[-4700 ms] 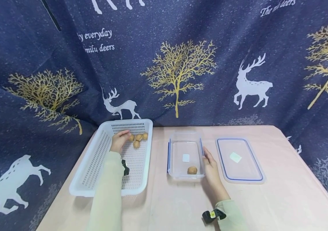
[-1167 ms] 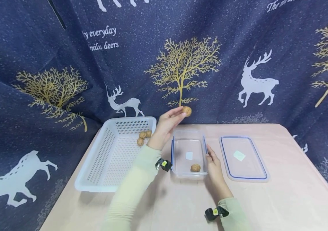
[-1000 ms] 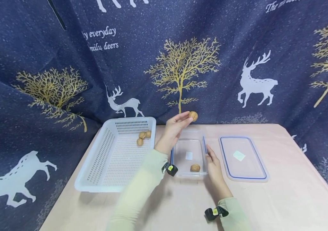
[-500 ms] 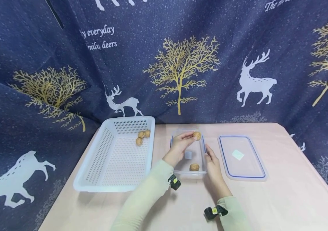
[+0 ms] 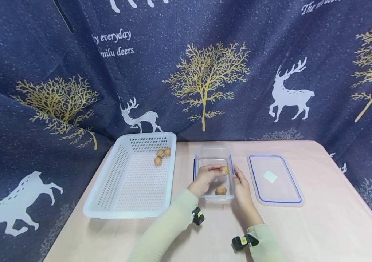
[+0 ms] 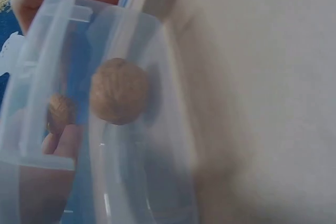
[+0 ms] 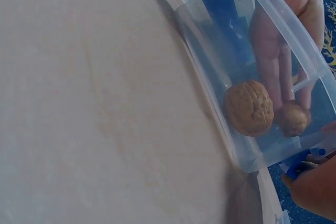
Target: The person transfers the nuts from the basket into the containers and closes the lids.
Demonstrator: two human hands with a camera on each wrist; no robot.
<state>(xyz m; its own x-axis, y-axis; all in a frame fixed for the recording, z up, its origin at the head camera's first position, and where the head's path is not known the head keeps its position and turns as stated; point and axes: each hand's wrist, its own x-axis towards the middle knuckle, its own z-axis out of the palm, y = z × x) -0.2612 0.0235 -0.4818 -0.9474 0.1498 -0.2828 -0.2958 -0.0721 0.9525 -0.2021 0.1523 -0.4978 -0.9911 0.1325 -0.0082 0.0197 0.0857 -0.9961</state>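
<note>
Backdrop: dark blue deer-and-tree cloth (image 5: 238,22), seen broadly in head view, only as scraps in both wrist views. Pale pink table covering (image 5: 330,225) under everything.

White perforated basket (image 5: 130,185): left of the clear plastic food container (image 5: 212,198), just apart from it. Head view shows it whole; right wrist view catches only a perforated strip beyond the container.

Container: lidless, upright. Both wrist views look through its near end wall, which head view shows only from above. Blue-edged lid (image 5: 275,189) lies flat to the container's right; complete in head view only.

Left hand (image 5: 205,178): reaches over the container's left wall, inside it. Right hand (image 5: 243,189): against the container's right wall, outside; cannot tell how far its fingers wrap. Right wrist view adds a blue latch (image 7: 300,165) beside this hand, not distinguishable in head view.

Walnuts: three (image 5: 157,161) grouped in the basket, towards its far end on the side facing the container. One loose walnut (image 5: 220,190) on the container floor by the near end, largest in the wrist views.

Grip: left thumb and fingers nearly together, gap filled by the held walnut (image 5: 224,170). It sits at the fingertips, inside the container, near its right wall and beyond the loose walnut. Both wrist views show it through the end wall; floor contact cannot be told.
</note>
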